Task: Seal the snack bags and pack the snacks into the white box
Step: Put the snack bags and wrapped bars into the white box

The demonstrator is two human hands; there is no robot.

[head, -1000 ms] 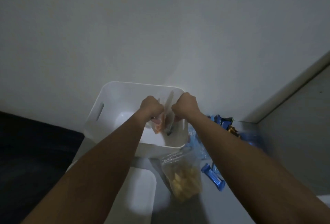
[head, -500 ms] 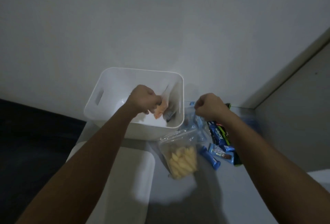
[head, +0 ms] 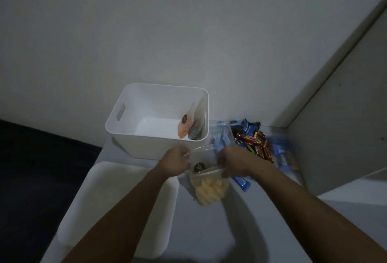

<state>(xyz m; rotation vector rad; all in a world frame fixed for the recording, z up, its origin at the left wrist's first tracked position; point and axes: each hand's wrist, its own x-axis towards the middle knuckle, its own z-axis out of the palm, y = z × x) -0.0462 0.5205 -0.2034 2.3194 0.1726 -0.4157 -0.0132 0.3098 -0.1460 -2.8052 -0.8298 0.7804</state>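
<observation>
A clear zip bag of yellow snacks (head: 210, 190) hangs just in front of the white box (head: 134, 103). My left hand (head: 175, 164) pinches the bag's top at its left end. My right hand (head: 234, 163) pinches the top at its right end. Inside the box, two filled bags lean against the right wall: one with orange pieces (head: 184, 125) and a darker one (head: 196, 127). Another clear bag with blue packets (head: 219, 138) lies to the right of the box.
A white lid (head: 117, 204) lies flat on the table at front left. A heap of wrapped candy bars (head: 253, 139) and blue packets (head: 282, 158) sits at the right by a grey side panel. A blue bar (head: 240, 182) lies near my right wrist. The wall stands close behind the box.
My left hand has let go of the orange bag, which now stands in the box. Both hands have come back toward me and taken the yellow snack bag by its top.
</observation>
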